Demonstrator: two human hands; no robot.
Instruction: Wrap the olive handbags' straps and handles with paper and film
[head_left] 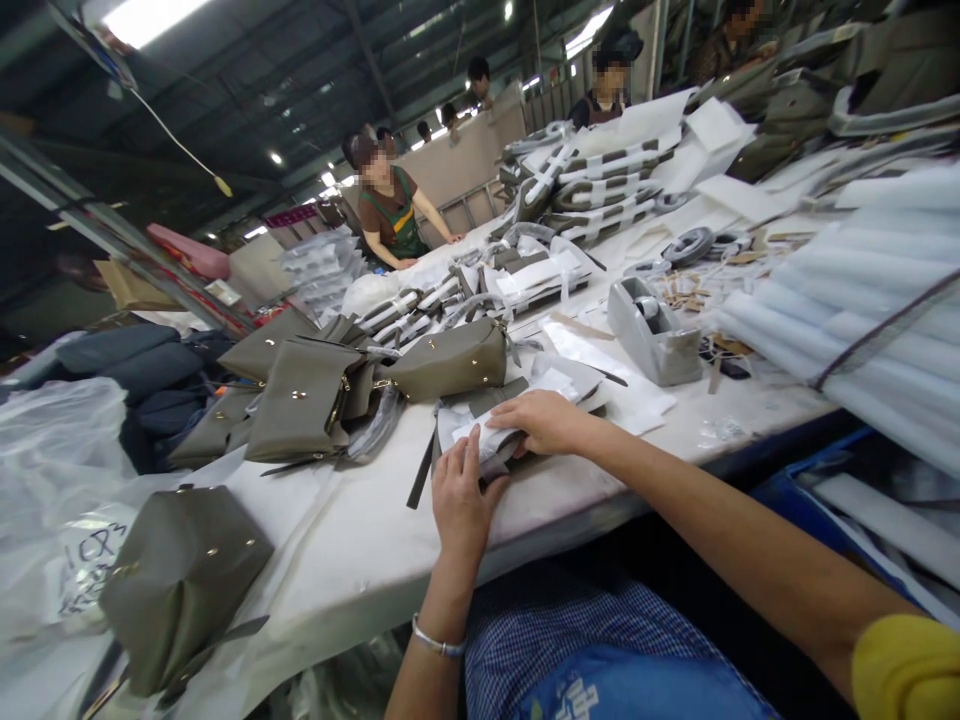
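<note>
Olive bag strap piece (480, 425), half wrapped in white paper, sits dead centre of the frame on the white bench (352, 540), pinned under both of the person's hands. Going left to right: far lower left there's a finished olive bag (180, 585) hanging at the bench edge next to some clear plastic bags (60, 480) with marker writing on them. Above that, centre left, a heap of the same olive bags (300, 400) with little brass studs, one more bag (450, 360) standing just behind the work.

Left hand (459, 500) lies flat, fingers stretched out and pressing the near edge of the wrapping, not gripping anything. Right hand (544, 420) comes in from the lower right, fingers curled narrow over the top of the paper, holding the fold down. A dark strap end (421, 470) pokes out toward the left hand.

Right of centre is a grey tape dispenser (652, 335), near but not touching the hands. Upper middle has stacks of already wrapped pieces (592, 180), and the right edge is rolls of white foam sheet (862, 290). A co-worker in a green apron (394, 215) leans on the bench in the upper middle.

Looks like mid-wrap: paper folded over, not yet taped. Next move probably needs one hand to keep the fold shut while the other reaches for tape, else the paper springs open.
</note>
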